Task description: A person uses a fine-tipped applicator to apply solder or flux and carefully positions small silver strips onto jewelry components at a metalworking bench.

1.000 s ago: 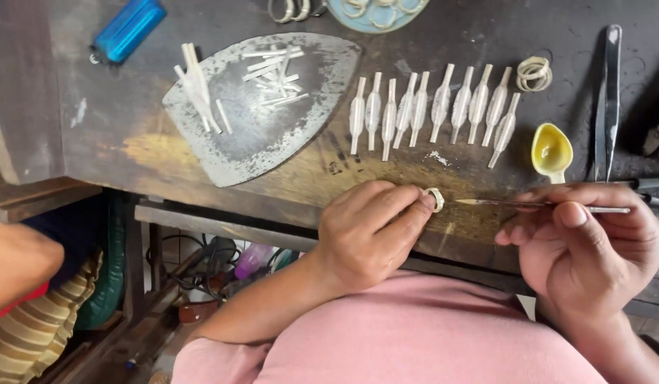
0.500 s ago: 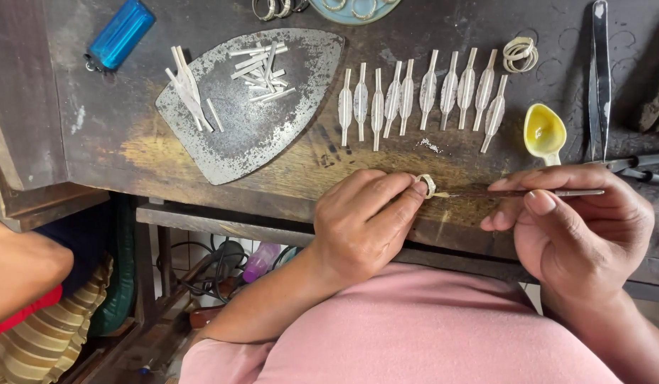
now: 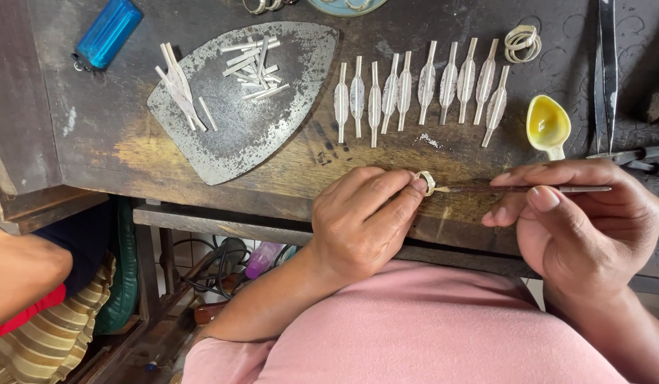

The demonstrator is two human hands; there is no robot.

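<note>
Left hand (image 3: 361, 224) pinches ring (image 3: 425, 182), right hand (image 3: 582, 224) clamps brush (image 3: 528, 189) over worn wooden bench (image 3: 95, 142).

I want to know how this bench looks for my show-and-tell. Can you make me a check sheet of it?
Surface: dark, worn wooden bench, scuffed.
Job's things: small ring pinched at left hand fingertips; thin tool in right hand, tip at the ring.
Clutter: iron-shaped metal plate with white strips; row of leaf-shaped pieces; yellow spoon; blue lighter; wire coil; tweezers.
Hands: both busy, close together at the bench edge.
Cables: dark cords under the bench.
Surroundings: another person's arm at the left.
</note>
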